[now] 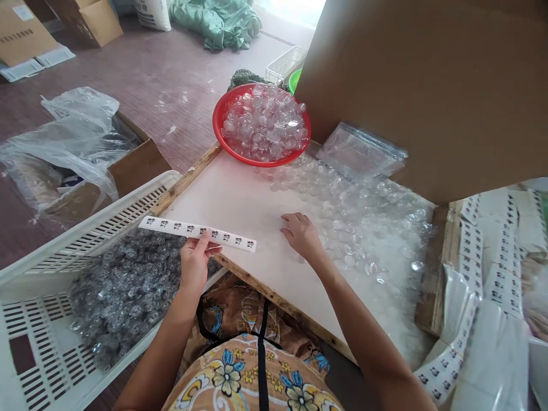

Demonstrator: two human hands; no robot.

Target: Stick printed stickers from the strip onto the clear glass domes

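Note:
My left hand (196, 260) pinches a white strip of stickers (226, 237) near its middle, thumb on top. The strip bears a row of small dark printed figures and is held over the table's left front edge. My right hand (301, 235) is low over the white tabletop (240, 200), fingers curved and a gap showing between thumb and forefinger. I make out nothing between them. Beside it, many clear round plastic pieces (346, 228) are spread across the right part of the table. A red basin (220, 134) heaped with similar clear pieces stands at the far corner.
Left of the table, a white slotted crate (47, 337) holds a pile of clear pieces with dark prints. Clear plastic bags (359, 151) lie by a tall cardboard panel (423, 97). More sticker strips (471, 257) are bundled at right. A wooden rim (257, 282) edges the table.

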